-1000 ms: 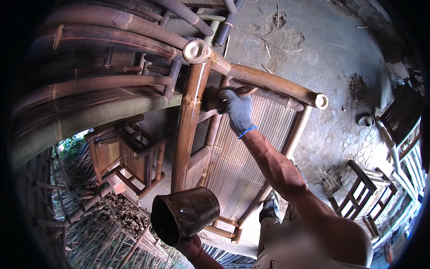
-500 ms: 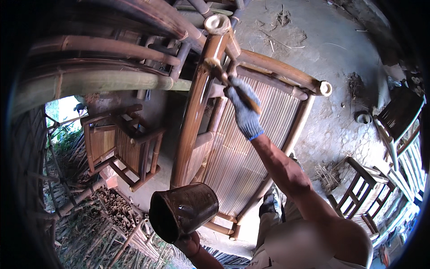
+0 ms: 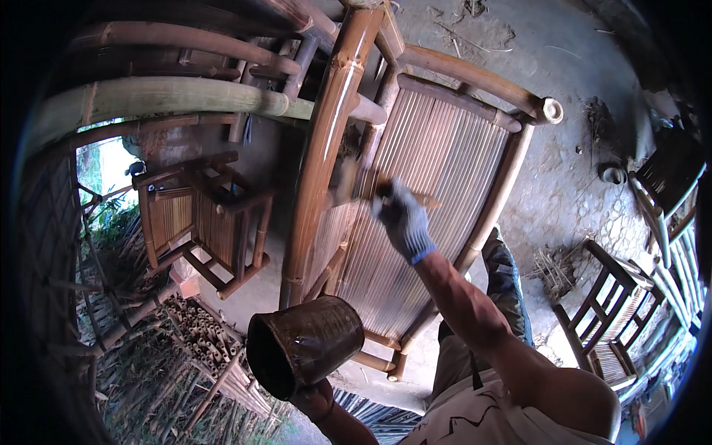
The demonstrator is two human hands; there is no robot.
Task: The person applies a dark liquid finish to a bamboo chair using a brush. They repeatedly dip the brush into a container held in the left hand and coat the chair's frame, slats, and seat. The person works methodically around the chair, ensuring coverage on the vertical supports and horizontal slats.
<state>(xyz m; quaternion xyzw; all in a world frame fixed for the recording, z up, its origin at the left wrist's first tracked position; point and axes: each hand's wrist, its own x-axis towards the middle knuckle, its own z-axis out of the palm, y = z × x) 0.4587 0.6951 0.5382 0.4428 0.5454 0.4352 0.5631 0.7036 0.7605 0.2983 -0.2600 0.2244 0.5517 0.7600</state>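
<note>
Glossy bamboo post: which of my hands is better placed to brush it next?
Probably your right: the gloved right hand holds the brush near that bamboo post, while your left hand holds the dark container.

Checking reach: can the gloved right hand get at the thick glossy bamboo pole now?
Probably yes: the right hand, holding a brush, is near the thick glossy bamboo pole, with no obstacle visible between. Its lower end looks covered, by the container in the left hand.

A blurred brush point(image 3: 346, 182) hovers over a glossy bamboo chair point(image 3: 437, 141), near a tilted dark pot point(image 3: 319, 337).
</note>
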